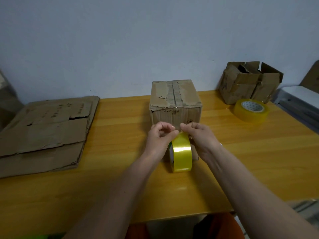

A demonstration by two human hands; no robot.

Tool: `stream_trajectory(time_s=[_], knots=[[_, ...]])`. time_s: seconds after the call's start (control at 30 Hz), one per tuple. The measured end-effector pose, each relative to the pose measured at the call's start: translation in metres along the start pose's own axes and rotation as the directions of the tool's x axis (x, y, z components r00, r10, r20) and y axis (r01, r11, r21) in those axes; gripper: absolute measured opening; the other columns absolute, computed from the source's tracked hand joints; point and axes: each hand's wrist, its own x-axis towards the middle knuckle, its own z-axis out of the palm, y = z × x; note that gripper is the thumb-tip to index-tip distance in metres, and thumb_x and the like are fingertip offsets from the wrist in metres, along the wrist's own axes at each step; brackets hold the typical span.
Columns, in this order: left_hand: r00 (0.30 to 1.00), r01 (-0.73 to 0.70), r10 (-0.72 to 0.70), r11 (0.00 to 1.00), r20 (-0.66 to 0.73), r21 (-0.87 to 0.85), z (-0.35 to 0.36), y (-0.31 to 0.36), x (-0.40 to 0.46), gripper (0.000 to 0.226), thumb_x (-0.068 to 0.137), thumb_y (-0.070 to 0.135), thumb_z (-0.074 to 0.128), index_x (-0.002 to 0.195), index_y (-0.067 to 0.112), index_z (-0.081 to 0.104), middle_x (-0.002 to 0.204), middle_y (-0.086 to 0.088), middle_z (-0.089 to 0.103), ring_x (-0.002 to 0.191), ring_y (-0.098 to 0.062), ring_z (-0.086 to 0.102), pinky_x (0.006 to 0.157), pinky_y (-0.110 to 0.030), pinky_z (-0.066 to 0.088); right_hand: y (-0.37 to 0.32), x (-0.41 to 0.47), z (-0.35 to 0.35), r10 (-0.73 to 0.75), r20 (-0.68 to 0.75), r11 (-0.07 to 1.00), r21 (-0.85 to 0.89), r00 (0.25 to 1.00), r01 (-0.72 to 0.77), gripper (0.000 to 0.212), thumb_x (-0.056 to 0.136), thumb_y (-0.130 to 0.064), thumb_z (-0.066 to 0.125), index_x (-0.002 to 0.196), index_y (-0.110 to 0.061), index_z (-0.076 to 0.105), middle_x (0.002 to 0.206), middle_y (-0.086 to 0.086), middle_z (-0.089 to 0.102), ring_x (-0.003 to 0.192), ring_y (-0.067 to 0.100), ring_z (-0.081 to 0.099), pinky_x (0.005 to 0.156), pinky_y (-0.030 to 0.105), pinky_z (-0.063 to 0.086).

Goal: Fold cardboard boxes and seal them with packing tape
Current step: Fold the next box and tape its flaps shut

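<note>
The tape roll [182, 152] stands on edge on the table [120, 187], just in front of the folded box [175, 104]. The left hand [158, 140] pinches at the roll's top, fingers curled together; the right hand [201, 138] grips the roll's far side, fingers bent round it. The step appears to be freeing the tape end: best lifted cleanly across its full width to avoid splitting. A flat cardboard stack [44, 131] lies left; a spare roll [251, 110] and an open box [250, 81] sit right.
</note>
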Motion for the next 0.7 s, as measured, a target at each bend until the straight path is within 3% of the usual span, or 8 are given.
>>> stream_trajectory(time_s=[0.1,0.23,0.3,0.37,0.43,0.57,0.63,0.7], knots=[[0.997,-0.077,0.078,0.996,-0.02,0.053,-0.002,0.001,-0.005,0.019,0.079,0.006,0.076,0.079,0.019,0.063,0.088,-0.002,0.065,0.079,-0.01,0.058,0.076,-0.026,0.05,0.001,-0.006,0.008,0.066,-0.015,0.986,0.155,0.998,-0.063,0.03,0.09,-0.008,0.061,0.064,-0.014,0.046,0.052,0.002,0.048,0.046,0.011,0.046,0.045,0.022,0.042],[0.994,-0.077,0.088,0.983,-0.063,0.168,0.004,0.004,-0.01,0.024,0.078,0.007,0.077,0.08,0.022,0.058,0.079,0.005,0.062,0.077,-0.011,0.057,0.072,-0.025,0.051,0.0,-0.011,0.013,0.046,-0.064,0.977,0.21,0.997,-0.032,0.037,0.088,-0.001,0.058,0.06,-0.015,0.041,0.05,0.0,0.043,0.047,0.011,0.041,0.044,0.021,0.039],[0.992,-0.072,0.089,0.982,-0.094,0.176,0.007,0.006,-0.014,0.035,0.077,0.006,0.078,0.097,0.022,0.055,0.079,0.005,0.064,0.075,-0.011,0.06,0.071,-0.024,0.051,0.001,-0.012,0.014,0.041,-0.088,0.976,0.217,0.995,-0.021,0.038,0.088,0.001,0.058,0.058,-0.016,0.041,0.048,-0.002,0.042,0.046,0.01,0.04,0.045,0.022,0.039],[0.99,-0.077,0.092,0.988,-0.11,0.136,0.006,0.008,-0.016,0.073,0.075,0.004,0.079,0.131,0.028,0.038,0.08,0.0,0.067,0.076,-0.011,0.065,0.074,-0.021,0.054,0.002,-0.014,0.013,0.045,-0.102,0.976,0.217,0.994,-0.022,0.038,0.087,0.002,0.058,0.057,-0.016,0.041,0.048,-0.002,0.042,0.046,0.01,0.04,0.046,0.023,0.039],[0.987,-0.112,0.128,0.982,-0.094,0.154,0.005,0.01,-0.018,0.085,0.075,0.003,0.079,0.141,0.032,0.033,0.081,-0.003,0.068,0.075,-0.011,0.066,0.072,-0.018,0.054,0.003,-0.015,0.013,0.039,-0.109,0.975,0.22,0.993,-0.014,0.038,0.086,0.003,0.057,0.058,-0.016,0.041,0.049,-0.002,0.042,0.047,0.01,0.041,0.046,0.024,0.04],[0.973,-0.182,0.22,0.912,-0.066,0.368,0.004,0.014,-0.018,0.03,0.078,0.006,0.078,0.106,0.015,0.072,0.083,-0.001,0.067,0.067,0.0,0.056,0.065,-0.014,0.047,0.002,-0.02,0.012,-0.003,-0.093,0.987,0.162,0.996,0.018,0.033,0.086,0.001,0.059,0.062,-0.016,0.043,0.054,0.0,0.044,0.051,0.011,0.042,0.046,0.022,0.04],[0.954,-0.21,0.284,0.861,-0.096,0.463,0.005,0.012,-0.017,0.013,0.077,0.011,0.079,0.089,0.012,0.077,0.084,-0.001,0.069,0.072,-0.002,0.056,0.069,-0.018,0.048,0.002,-0.021,0.01,-0.079,-0.1,0.996,0.033,0.992,0.082,0.03,0.086,-0.003,0.062,0.063,-0.015,0.048,0.059,0.001,0.047,0.058,0.011,0.046,0.055,0.023,0.042],[0.922,-0.239,0.374,0.748,-0.097,0.619,0.01,0.011,-0.017,0.006,0.075,0.018,0.08,0.078,0.016,0.075,0.086,0.003,0.065,0.087,-0.012,0.05,0.077,-0.029,0.045,0.002,-0.023,0.005,-0.168,-0.112,0.979,-0.136,0.979,0.153,0.025,0.086,-0.009,0.065,0.064,-0.013,0.055,0.062,-0.001,0.052,0.067,0.011,0.051,0.068,0.027,0.045]])
